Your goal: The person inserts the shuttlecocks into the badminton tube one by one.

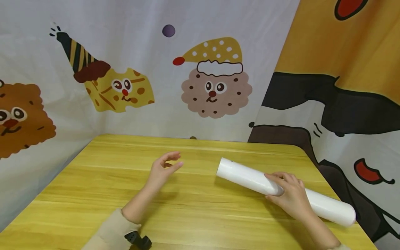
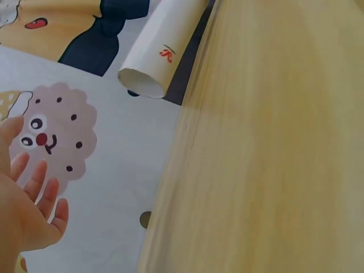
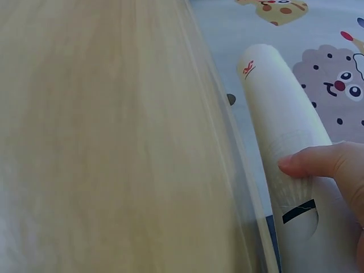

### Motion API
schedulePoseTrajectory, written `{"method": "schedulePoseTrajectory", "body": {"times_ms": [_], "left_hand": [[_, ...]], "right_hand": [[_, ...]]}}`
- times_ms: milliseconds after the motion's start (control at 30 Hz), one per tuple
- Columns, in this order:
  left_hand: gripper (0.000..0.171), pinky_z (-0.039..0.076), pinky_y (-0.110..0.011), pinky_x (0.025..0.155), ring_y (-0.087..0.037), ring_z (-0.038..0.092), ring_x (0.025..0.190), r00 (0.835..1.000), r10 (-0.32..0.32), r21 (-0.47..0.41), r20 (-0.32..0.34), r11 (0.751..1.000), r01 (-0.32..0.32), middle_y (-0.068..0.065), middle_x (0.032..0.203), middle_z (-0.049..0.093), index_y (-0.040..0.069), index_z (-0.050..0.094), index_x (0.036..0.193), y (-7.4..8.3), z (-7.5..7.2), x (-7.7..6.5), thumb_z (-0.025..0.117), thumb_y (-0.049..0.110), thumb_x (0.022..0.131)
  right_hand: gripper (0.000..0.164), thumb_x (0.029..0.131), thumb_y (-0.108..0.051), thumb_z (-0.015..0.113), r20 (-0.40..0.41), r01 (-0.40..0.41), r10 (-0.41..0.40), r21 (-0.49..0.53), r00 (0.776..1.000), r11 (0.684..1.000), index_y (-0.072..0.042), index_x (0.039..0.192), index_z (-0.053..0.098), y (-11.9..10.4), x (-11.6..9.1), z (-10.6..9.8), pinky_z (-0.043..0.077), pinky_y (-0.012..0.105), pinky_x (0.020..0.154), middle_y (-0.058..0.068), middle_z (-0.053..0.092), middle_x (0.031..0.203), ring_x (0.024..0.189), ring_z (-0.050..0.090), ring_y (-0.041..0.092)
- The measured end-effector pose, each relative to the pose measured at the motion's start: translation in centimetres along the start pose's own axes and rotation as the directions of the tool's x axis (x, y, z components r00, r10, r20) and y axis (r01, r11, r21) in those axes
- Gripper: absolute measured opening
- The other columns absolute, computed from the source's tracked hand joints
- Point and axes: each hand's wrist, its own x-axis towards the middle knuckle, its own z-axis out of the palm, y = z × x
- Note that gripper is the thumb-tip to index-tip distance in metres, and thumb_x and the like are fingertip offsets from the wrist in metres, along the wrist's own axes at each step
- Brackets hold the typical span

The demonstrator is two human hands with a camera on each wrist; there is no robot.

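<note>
A long white shuttlecock tube [image 1: 243,177] lies slantwise over the right side of the table, its left end tipped up and pointing to the back. My right hand [image 1: 290,196] grips it around the middle. In the right wrist view, the thumb [image 3: 310,162] presses on the tube [image 3: 278,96], just above a printed shuttlecock with a dark band. A small red logo marks the far end. My left hand [image 1: 162,170] hovers over the table to the left of the tube, fingers loosely bent, holding nothing. The left wrist view shows the tube's round end [image 2: 142,83] facing that hand.
The yellow wood-grain table [image 1: 200,222] has a rounded back corner on the right. Behind it hangs a white curtain [image 1: 137,41] printed with cartoon biscuits and cheese. A black strap device [image 1: 138,240] sits at the left wrist.
</note>
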Motion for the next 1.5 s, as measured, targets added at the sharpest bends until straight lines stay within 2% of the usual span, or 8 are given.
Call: {"method": "schedulePoseTrajectory", "body": {"times_ms": [67, 333, 600, 700, 867, 1067, 1500], "left_hand": [[0.036, 0.044, -0.033, 0.083, -0.027, 0.054, 0.108, 1.000, -0.001, 0.004, -0.010, 1.000, 0.001, -0.009, 0.112, 0.065, 0.005, 0.064, 0.118, -1.13, -0.38, 0.16, 0.075, 0.015, 0.085], [0.037, 0.043, -0.032, 0.083, -0.037, 0.050, 0.111, 1.000, -0.012, -0.006, -0.005, 1.000, 0.012, -0.010, 0.111, 0.064, 0.005, 0.063, 0.120, -1.26, -1.03, -0.03, 0.074, 0.015, 0.086], [0.038, 0.042, -0.032, 0.082, -0.027, 0.052, 0.107, 1.000, -0.021, 0.002, -0.001, 1.000, 0.021, -0.010, 0.111, 0.063, 0.006, 0.062, 0.122, -1.20, -0.97, -0.09, 0.073, 0.015, 0.086], [0.038, 0.043, -0.031, 0.082, -0.024, 0.053, 0.106, 1.000, -0.023, 0.004, 0.001, 1.000, 0.023, -0.014, 0.112, 0.062, 0.006, 0.062, 0.122, -1.23, -0.90, -0.07, 0.073, 0.016, 0.087], [0.038, 0.042, -0.030, 0.081, -0.022, 0.052, 0.106, 1.000, -0.027, -0.003, 0.006, 1.000, 0.027, -0.019, 0.115, 0.060, 0.006, 0.062, 0.122, -1.34, -0.81, 0.00, 0.073, 0.016, 0.087], [0.037, 0.043, -0.029, 0.079, -0.021, 0.052, 0.104, 1.000, -0.029, 0.004, 0.010, 1.000, 0.029, -0.013, 0.112, 0.062, 0.005, 0.061, 0.122, -1.44, -0.61, 0.11, 0.072, 0.015, 0.087], [0.037, 0.043, -0.028, 0.080, -0.020, 0.053, 0.104, 0.999, -0.052, -0.003, 0.007, 0.999, 0.052, -0.011, 0.112, 0.063, 0.008, 0.061, 0.123, -0.94, -0.35, 0.19, 0.071, 0.017, 0.088]], "right_hand": [[0.075, 0.052, -0.017, 0.094, 0.003, 0.000, 0.000, -0.010, 1.000, 1.000, -0.017, 0.121, 0.067, 0.16, -0.06, 0.04, 0.026, 0.042, 0.075, 0.006, 0.059, 0.112, 0.102, 0.050, 0.030], [0.075, 0.052, -0.017, 0.094, 0.020, -0.006, 0.006, -0.039, 1.000, 0.999, -0.017, 0.121, 0.067, 0.66, -0.31, 0.35, 0.026, 0.042, 0.074, 0.006, 0.060, 0.111, 0.100, 0.050, 0.030], [0.074, 0.053, -0.020, 0.094, 0.051, -0.014, 0.017, -0.067, 0.999, 0.998, -0.017, 0.122, 0.067, 0.88, -0.58, 0.58, 0.026, 0.042, 0.073, 0.007, 0.059, 0.111, 0.099, 0.051, 0.031], [0.075, 0.053, -0.023, 0.094, 0.063, -0.011, 0.016, -0.084, 0.998, 0.996, -0.017, 0.122, 0.066, 0.92, -0.62, 0.56, 0.027, 0.041, 0.072, 0.007, 0.059, 0.112, 0.099, 0.050, 0.031], [0.076, 0.054, -0.026, 0.093, 0.083, 0.000, 0.009, -0.109, 0.996, 0.994, -0.018, 0.124, 0.065, 0.99, -0.57, 0.43, 0.028, 0.043, 0.073, 0.008, 0.058, 0.113, 0.100, 0.050, 0.032], [0.074, 0.057, -0.030, 0.092, 0.120, 0.001, 0.016, -0.141, 0.993, 0.990, -0.020, 0.125, 0.063, 0.88, -0.56, 0.06, 0.032, 0.049, 0.075, 0.008, 0.058, 0.114, 0.101, 0.052, 0.034], [0.067, 0.063, -0.038, 0.088, 0.101, -0.008, 0.021, -0.128, 0.995, 0.992, -0.021, 0.123, 0.064, 0.74, -0.34, -0.09, 0.033, 0.050, 0.075, 0.008, 0.059, 0.113, 0.100, 0.053, 0.033]]}}
